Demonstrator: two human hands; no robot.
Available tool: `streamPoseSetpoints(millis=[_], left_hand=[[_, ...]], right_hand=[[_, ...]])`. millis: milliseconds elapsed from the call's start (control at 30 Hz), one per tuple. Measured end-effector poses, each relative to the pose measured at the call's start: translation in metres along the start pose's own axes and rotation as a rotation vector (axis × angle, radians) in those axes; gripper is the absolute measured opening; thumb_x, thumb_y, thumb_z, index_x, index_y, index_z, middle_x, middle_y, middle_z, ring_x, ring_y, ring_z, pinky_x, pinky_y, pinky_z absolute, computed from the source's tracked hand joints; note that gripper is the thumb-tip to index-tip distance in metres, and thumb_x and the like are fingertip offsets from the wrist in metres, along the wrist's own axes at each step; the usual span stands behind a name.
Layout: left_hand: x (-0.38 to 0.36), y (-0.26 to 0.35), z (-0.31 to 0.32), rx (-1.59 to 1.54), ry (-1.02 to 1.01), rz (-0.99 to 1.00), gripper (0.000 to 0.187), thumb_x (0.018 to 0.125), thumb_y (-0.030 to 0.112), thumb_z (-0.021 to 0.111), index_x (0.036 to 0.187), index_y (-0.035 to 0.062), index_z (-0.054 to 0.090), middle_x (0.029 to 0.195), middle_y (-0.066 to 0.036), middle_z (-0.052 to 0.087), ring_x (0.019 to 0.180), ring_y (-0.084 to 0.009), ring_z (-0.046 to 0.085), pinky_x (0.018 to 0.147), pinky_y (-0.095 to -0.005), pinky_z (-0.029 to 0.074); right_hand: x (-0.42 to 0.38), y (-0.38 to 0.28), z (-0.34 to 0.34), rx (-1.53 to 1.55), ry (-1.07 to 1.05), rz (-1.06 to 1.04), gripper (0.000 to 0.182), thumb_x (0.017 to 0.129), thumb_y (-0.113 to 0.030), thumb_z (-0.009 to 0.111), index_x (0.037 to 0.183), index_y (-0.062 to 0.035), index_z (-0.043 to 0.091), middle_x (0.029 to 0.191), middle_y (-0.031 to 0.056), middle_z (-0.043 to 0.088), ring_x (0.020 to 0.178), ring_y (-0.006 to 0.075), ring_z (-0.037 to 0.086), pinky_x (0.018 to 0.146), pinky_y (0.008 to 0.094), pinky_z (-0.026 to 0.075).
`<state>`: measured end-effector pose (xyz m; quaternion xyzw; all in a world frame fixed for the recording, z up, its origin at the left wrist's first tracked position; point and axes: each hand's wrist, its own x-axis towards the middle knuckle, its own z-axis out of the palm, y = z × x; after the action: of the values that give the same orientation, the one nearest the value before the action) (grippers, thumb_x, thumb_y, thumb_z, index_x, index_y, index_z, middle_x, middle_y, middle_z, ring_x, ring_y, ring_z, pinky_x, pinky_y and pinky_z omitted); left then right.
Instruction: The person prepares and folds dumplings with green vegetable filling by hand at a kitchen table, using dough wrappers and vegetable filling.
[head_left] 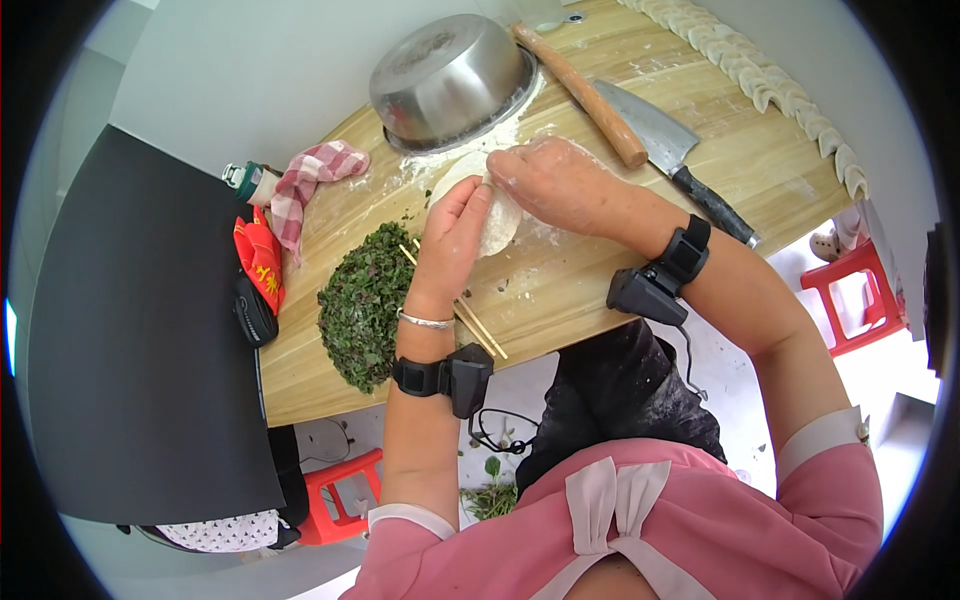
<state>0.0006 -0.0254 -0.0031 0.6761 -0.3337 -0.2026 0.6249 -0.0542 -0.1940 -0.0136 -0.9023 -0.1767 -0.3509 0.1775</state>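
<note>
A thin, pale dough wrapper (500, 228) hangs between my two hands over the table. My left hand (455, 225) pinches its edge with thumb and fingers. Close against it, my right hand (550, 180) is closed on the upper edge of the same wrapper; its fingertips are partly hidden. Whether any filling lies inside the wrapper cannot be made out. Just left of my left hand is a big heap of chopped green leaves (365, 310). A pair of chopsticks (480, 328) lies partly behind my left wrist.
An upturned steel basin (440, 85) stands on floury wood at the back. Right of it lie a rolling pin (590, 95) and a cleaver (650, 125). Rows of dumplings (750, 70) line the far right edge. A checked cloth (318, 178) and bottle (250, 182) sit left.
</note>
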Motion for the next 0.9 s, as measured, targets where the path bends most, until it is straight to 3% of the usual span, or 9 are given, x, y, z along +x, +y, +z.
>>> streamPoseSetpoints(millis=[100,167,267,400,467,900], left_hand=[[0.001,-0.003,-0.001,-0.030,0.030,-0.025,0.020,0.096,0.018,0.050,0.098,-0.0007,0.057,0.079,0.008,0.046,0.071,-0.0009,0.038,0.060,-0.0174,0.033],[0.002,-0.005,-0.003,-0.046,0.036,0.003,0.020,0.096,0.018,0.050,0.099,-0.0013,0.057,0.079,0.008,0.046,0.071,-0.0008,0.039,0.061,-0.0174,0.034],[0.000,-0.001,-0.004,-0.029,-0.026,0.016,0.020,0.095,0.016,0.051,0.100,-0.0021,0.058,0.082,0.007,0.050,0.075,-0.0016,0.042,0.066,-0.0178,0.037],[0.003,0.000,-0.001,-0.003,-0.082,0.027,0.022,0.095,0.015,0.050,0.102,-0.0037,0.058,0.087,0.004,0.054,0.079,-0.0035,0.045,0.071,-0.0188,0.039],[0.003,-0.001,-0.001,0.017,-0.090,0.060,0.022,0.095,0.015,0.050,0.103,-0.0042,0.058,0.088,0.004,0.055,0.079,-0.0040,0.046,0.072,-0.0191,0.040],[0.001,-0.002,-0.003,-0.003,-0.079,0.014,0.024,0.095,0.016,0.052,0.105,-0.0044,0.058,0.089,0.004,0.055,0.082,-0.0043,0.046,0.074,-0.0194,0.040]], right_hand=[[0.001,-0.002,-0.003,0.003,0.009,0.007,0.016,0.087,-0.017,0.050,0.087,-0.0014,0.054,0.071,0.0159,0.061,0.067,0.0355,0.061,0.065,0.0420,0.048],[0.003,-0.006,-0.013,0.170,-0.078,0.200,0.019,0.092,-0.019,0.047,0.085,-0.0015,0.047,0.073,0.0192,0.054,0.072,0.0411,0.054,0.065,0.0474,0.042],[0.005,-0.001,-0.018,0.309,-0.031,0.216,0.024,0.095,-0.024,0.042,0.086,-0.0013,0.046,0.074,0.0212,0.052,0.074,0.0427,0.053,0.065,0.0480,0.041],[0.004,-0.001,-0.017,0.251,-0.149,0.209,0.022,0.094,-0.023,0.044,0.085,-0.0025,0.046,0.074,0.0200,0.052,0.074,0.0412,0.053,0.065,0.0479,0.041],[0.003,-0.002,-0.014,0.204,-0.117,0.114,0.018,0.092,-0.020,0.048,0.085,-0.0030,0.046,0.074,0.0188,0.053,0.075,0.0404,0.054,0.065,0.0477,0.041],[0.000,-0.005,-0.001,0.248,-0.046,0.138,0.015,0.087,-0.014,0.053,0.084,-0.0010,0.049,0.076,0.0181,0.057,0.073,0.0396,0.056,0.065,0.0469,0.043]])
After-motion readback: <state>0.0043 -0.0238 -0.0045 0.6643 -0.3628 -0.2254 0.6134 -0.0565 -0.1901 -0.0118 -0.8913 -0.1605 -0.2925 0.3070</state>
